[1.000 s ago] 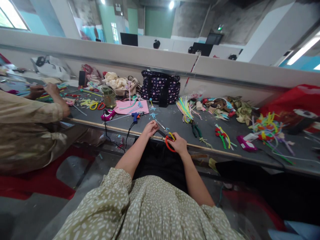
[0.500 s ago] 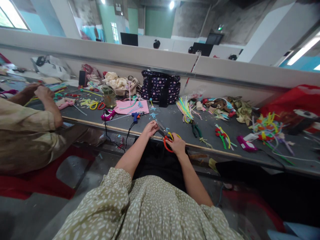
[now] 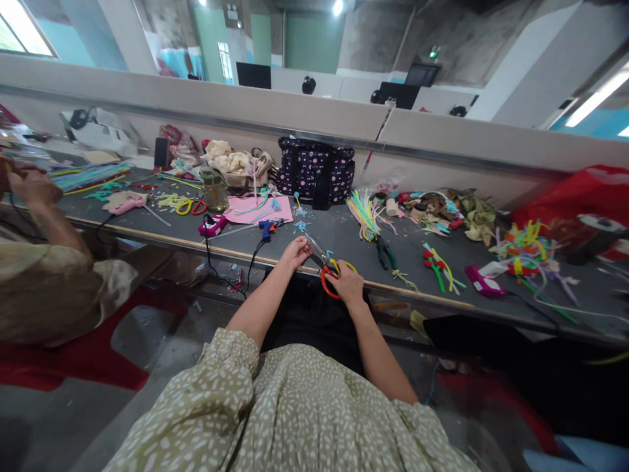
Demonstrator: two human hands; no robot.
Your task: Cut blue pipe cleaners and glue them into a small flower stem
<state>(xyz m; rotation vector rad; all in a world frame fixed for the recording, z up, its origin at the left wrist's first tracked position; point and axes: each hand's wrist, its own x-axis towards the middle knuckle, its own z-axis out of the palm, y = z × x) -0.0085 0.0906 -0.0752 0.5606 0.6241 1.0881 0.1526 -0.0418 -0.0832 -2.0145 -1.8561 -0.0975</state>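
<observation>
My right hand (image 3: 348, 283) grips scissors (image 3: 325, 269) with red and yellow handles at the near edge of the grey table (image 3: 339, 236). The blades point up and left toward my left hand (image 3: 295, 252). That hand is pinched closed just beside the blade tips, on something too small to make out. Small blue scraps (image 3: 301, 227) lie on the table just beyond my hands.
A blue glue gun (image 3: 268, 228) and a pink sheet (image 3: 258, 210) lie to the left, green pliers (image 3: 384, 254) and pipe cleaners (image 3: 364, 213) to the right. A dotted bag (image 3: 315, 172) stands at the back. Another person (image 3: 44, 262) sits at the left.
My hands have barely moved; my right hand shifted slightly left with the scissors. The person at the left drew their hands back off the table toward the left.
</observation>
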